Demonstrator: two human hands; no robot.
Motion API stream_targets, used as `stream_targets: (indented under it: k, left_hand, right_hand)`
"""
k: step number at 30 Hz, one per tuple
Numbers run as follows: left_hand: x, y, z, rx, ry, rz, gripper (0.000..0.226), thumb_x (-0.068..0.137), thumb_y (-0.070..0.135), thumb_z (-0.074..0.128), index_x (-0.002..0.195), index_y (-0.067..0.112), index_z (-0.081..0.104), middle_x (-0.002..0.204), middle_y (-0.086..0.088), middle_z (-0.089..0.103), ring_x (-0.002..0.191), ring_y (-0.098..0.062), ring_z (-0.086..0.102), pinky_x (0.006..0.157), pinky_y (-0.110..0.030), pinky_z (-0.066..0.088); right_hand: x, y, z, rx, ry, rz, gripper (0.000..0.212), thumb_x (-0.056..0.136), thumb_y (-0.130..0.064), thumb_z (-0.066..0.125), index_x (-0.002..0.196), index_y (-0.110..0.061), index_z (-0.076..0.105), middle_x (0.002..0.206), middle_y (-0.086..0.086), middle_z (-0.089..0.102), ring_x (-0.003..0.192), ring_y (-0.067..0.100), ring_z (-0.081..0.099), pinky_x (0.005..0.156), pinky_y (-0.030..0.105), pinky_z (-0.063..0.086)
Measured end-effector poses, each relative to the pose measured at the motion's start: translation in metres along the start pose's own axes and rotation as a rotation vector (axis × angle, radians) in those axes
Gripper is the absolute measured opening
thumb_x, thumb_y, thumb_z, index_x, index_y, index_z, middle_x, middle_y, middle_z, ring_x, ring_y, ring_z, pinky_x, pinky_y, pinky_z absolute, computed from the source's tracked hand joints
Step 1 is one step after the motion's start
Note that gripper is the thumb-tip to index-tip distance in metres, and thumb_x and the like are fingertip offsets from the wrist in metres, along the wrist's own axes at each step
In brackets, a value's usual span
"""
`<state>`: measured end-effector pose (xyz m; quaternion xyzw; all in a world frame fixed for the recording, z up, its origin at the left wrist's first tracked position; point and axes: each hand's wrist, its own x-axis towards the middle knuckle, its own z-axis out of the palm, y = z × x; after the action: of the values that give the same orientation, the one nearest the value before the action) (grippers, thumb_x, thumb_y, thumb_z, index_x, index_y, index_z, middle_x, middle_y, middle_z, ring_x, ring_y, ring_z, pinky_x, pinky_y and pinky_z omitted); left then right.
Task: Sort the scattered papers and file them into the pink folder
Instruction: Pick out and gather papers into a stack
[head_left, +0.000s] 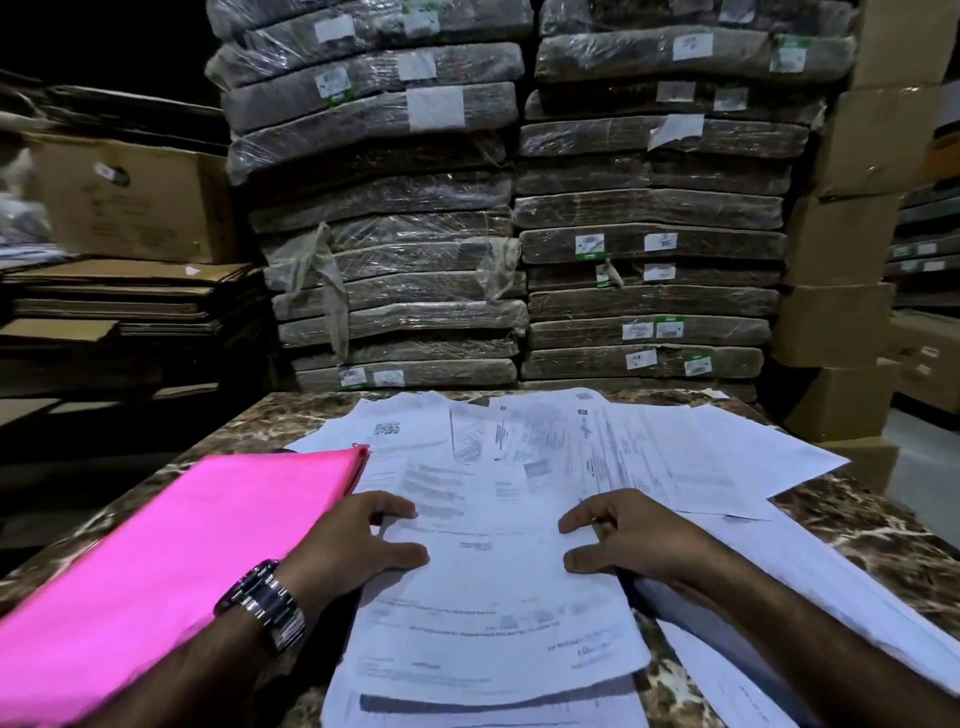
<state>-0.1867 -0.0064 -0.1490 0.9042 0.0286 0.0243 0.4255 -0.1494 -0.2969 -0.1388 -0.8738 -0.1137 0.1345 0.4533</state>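
Note:
The closed pink folder (182, 561) lies on the left of the marble table (872, 525), partly under my left forearm. White printed papers (597, 447) are spread loosely over the middle and right of the table. One top sheet (493, 597) lies in front of me. My left hand (363, 540), with a wristwatch on its wrist, has curled fingers and thumb on that sheet's left edge. At the sheet's right edge my right hand (634, 535) grips it the same way. A thicker pile of papers (810, 587) sits under my right forearm.
Tall stacks of plastic-wrapped flattened cardboard (405, 249) rise right behind the table's far edge. Cardboard boxes (841, 249) stand at the right, and a box (130, 197) on flat cardboard at the left. The room around is dark.

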Motion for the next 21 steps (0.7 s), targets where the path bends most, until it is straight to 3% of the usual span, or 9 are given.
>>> stream_targets:
  k: [5,9,14,17,19,21]
  left_hand:
    - [-0.001,-0.014,0.002,0.209,0.081,0.027,0.053,0.066,0.035,0.085,0.114,0.027,0.064,0.116,0.015,0.058,0.104,-0.004,0.054,0.085,-0.016,0.041]
    - [-0.004,-0.012,0.006,0.332,0.128,0.052,0.050,0.068,0.035,0.083,0.113,0.024,0.066,0.111,0.013,0.061,0.095,-0.004,0.053,0.071,-0.010,0.037]
    - [-0.002,-0.006,0.008,0.495,0.149,0.066,0.041,0.071,0.037,0.079,0.107,0.020,0.070,0.110,0.007,0.065,0.089,-0.006,0.050,0.072,-0.015,0.034]
    - [0.004,-0.004,0.009,0.565,0.127,0.057,0.038,0.067,0.040,0.080,0.099,0.020,0.074,0.108,0.008,0.069,0.091,-0.007,0.055,0.077,-0.020,0.045]
    - [0.008,0.003,0.011,0.583,0.124,0.059,0.042,0.068,0.040,0.081,0.103,0.019,0.073,0.111,0.006,0.069,0.099,-0.011,0.059,0.083,-0.024,0.050]
    - [0.014,0.017,0.017,0.554,0.098,0.084,0.049,0.071,0.040,0.080,0.113,0.017,0.068,0.118,0.003,0.065,0.108,-0.013,0.058,0.088,-0.023,0.047]
  right_hand:
    - [0.002,-0.001,0.013,-0.130,0.067,-0.025,0.040,0.070,-0.017,0.084,0.108,-0.015,0.069,0.069,-0.012,0.044,0.054,-0.001,0.045,0.043,0.006,0.031]
    - [-0.001,0.001,0.020,-0.216,0.079,-0.034,0.045,0.071,-0.022,0.084,0.112,-0.018,0.065,0.075,-0.014,0.043,0.062,-0.001,0.047,0.045,0.006,0.032]
    - [-0.003,0.002,0.023,-0.280,0.109,-0.033,0.049,0.069,-0.028,0.084,0.112,-0.021,0.064,0.086,-0.016,0.052,0.075,0.001,0.055,0.050,0.006,0.039]
    - [-0.004,0.002,0.021,-0.313,0.099,-0.041,0.048,0.070,-0.032,0.083,0.113,-0.022,0.063,0.092,-0.016,0.051,0.082,0.001,0.053,0.055,0.007,0.037]
    - [-0.003,0.002,0.017,-0.308,0.123,-0.027,0.047,0.071,-0.034,0.083,0.112,-0.021,0.065,0.100,-0.013,0.054,0.087,0.004,0.053,0.061,0.010,0.039]
    - [-0.002,0.002,0.009,-0.245,0.185,0.004,0.042,0.070,-0.035,0.083,0.106,-0.019,0.067,0.099,-0.008,0.059,0.081,0.003,0.055,0.058,0.011,0.039]
